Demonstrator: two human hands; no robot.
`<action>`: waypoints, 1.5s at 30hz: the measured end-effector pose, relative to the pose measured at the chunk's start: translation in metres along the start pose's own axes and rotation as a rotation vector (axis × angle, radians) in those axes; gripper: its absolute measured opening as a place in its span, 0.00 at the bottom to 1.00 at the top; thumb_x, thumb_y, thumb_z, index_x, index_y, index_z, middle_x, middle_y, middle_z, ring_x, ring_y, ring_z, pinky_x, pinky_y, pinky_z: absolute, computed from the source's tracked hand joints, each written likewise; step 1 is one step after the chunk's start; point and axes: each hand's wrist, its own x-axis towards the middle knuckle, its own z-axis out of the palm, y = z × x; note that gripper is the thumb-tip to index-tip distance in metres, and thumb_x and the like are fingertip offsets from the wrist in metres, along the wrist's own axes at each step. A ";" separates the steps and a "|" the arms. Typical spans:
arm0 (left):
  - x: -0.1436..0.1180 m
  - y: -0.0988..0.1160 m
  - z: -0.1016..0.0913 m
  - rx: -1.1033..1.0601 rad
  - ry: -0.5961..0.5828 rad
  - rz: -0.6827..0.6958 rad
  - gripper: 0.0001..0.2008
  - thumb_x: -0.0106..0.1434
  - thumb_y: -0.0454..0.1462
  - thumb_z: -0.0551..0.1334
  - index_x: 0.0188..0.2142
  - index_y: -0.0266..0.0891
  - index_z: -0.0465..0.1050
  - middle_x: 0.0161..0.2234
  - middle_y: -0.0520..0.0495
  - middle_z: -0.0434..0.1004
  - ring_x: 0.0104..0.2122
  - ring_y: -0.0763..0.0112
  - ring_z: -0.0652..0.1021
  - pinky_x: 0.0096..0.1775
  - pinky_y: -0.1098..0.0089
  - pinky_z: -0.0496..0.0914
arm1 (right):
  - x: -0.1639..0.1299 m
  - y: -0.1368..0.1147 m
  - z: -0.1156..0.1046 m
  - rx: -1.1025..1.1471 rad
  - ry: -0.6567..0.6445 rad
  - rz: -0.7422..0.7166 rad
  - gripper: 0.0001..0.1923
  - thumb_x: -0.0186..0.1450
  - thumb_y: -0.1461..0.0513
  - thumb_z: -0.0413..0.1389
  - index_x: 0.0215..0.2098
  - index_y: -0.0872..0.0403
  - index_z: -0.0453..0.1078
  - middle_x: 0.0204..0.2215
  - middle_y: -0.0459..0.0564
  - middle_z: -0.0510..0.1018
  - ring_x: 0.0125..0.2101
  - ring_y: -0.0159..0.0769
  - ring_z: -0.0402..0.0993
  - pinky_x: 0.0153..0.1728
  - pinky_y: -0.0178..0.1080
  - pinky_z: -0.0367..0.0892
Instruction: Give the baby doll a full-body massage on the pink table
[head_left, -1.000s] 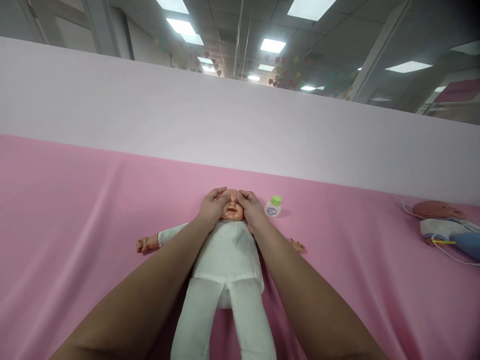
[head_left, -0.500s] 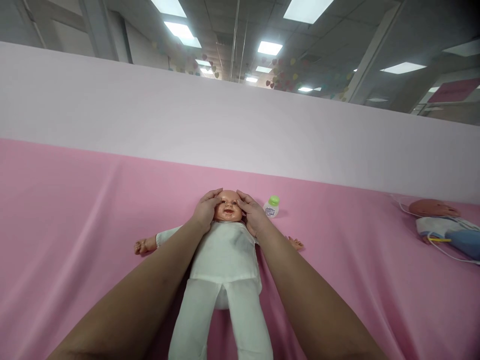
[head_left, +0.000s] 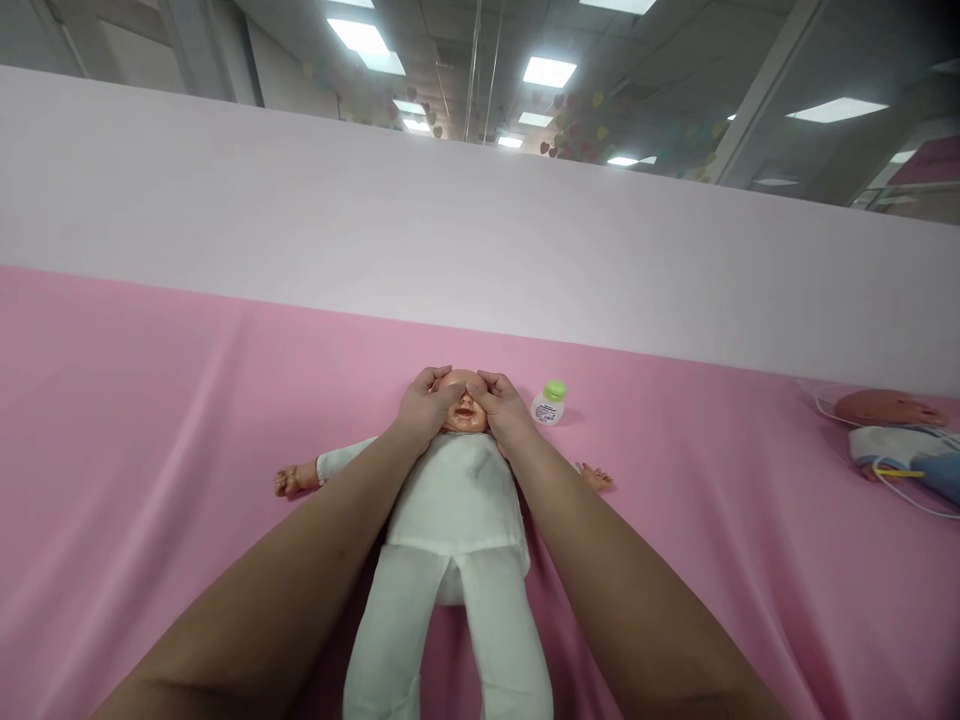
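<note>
**Both hands on the doll's face**

The fingers (head_left: 450,388) of both hands are curled and pressed together over the upper face of the doll (head_left: 457,500), thumbs meeting near the middle so that the eyes and forehead are covered and only the open mouth shows below them. The left hand (head_left: 424,408) cups the left side of the head, and the right hand (head_left: 501,410) cups the right side; neither pinches anything, both lie flat against the head. The two bare forearms run back from the hands toward the near edge, one on each side of the doll's body.

The doll lies on its back in the middle of the pink sheet (head_left: 150,420), head far, legs near, dressed in white, with its arms stretched out to left and right.

Just to the right of the head, near the right hand but apart from it, stands a small white bottle (head_left: 548,404) with a green cap. Well apart at the far right edge lies a second doll (head_left: 885,410), with a thin white cable (head_left: 911,505) beside it. A pale partition (head_left: 480,240) rises behind the sheet.
</note>
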 end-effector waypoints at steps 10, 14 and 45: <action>0.007 -0.008 0.001 0.017 0.031 0.022 0.21 0.59 0.43 0.69 0.53 0.45 0.79 0.46 0.44 0.83 0.44 0.59 0.82 0.49 0.61 0.75 | 0.003 0.004 0.003 0.016 0.062 -0.016 0.23 0.58 0.50 0.68 0.49 0.48 0.76 0.44 0.48 0.83 0.49 0.44 0.79 0.54 0.49 0.73; 0.007 -0.010 -0.001 -0.067 0.010 0.019 0.22 0.58 0.43 0.69 0.52 0.45 0.80 0.46 0.45 0.84 0.45 0.60 0.82 0.50 0.61 0.75 | 0.002 0.004 -0.001 0.065 0.023 0.016 0.24 0.59 0.53 0.67 0.52 0.46 0.77 0.51 0.49 0.83 0.53 0.45 0.78 0.57 0.50 0.73; -0.007 0.006 -0.004 -0.322 -0.061 -0.022 0.31 0.42 0.37 0.78 0.47 0.39 0.77 0.41 0.47 0.80 0.38 0.63 0.81 0.46 0.60 0.75 | -0.008 -0.002 0.005 -0.195 0.037 -0.159 0.29 0.53 0.51 0.72 0.52 0.45 0.75 0.51 0.48 0.81 0.52 0.46 0.76 0.55 0.48 0.72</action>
